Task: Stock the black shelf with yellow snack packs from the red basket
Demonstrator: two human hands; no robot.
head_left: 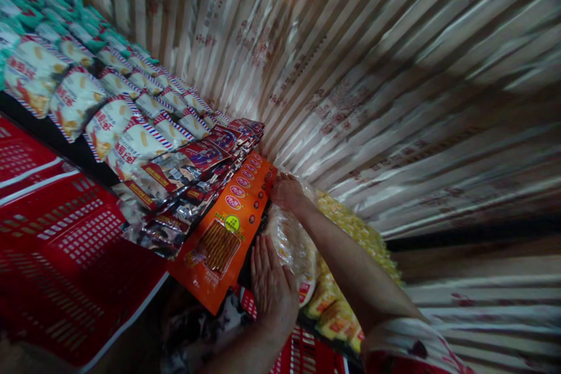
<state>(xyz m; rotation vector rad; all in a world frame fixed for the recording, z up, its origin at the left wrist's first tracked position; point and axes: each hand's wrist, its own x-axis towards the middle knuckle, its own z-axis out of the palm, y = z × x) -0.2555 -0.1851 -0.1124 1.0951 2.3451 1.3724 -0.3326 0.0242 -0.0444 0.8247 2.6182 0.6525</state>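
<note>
Snack bag [291, 242] seemingly pressed between both hands, left [272, 283] flat, right [287, 191] gripping.

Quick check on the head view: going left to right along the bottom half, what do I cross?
Red crate → silver-and-red packets → orange packet → left hand → clear bag under both hands → right hand → yellow snack bags → corrugated wall.

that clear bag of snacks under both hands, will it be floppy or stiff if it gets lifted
Probably floppy: the clear snack bag is thin film that bulges around loose pieces, so it would likely sag between the left hand and right hand. Its glossy surface may slip a little. The contents look brittle, so squeezing could crush them. Likely light for its size.
</note>
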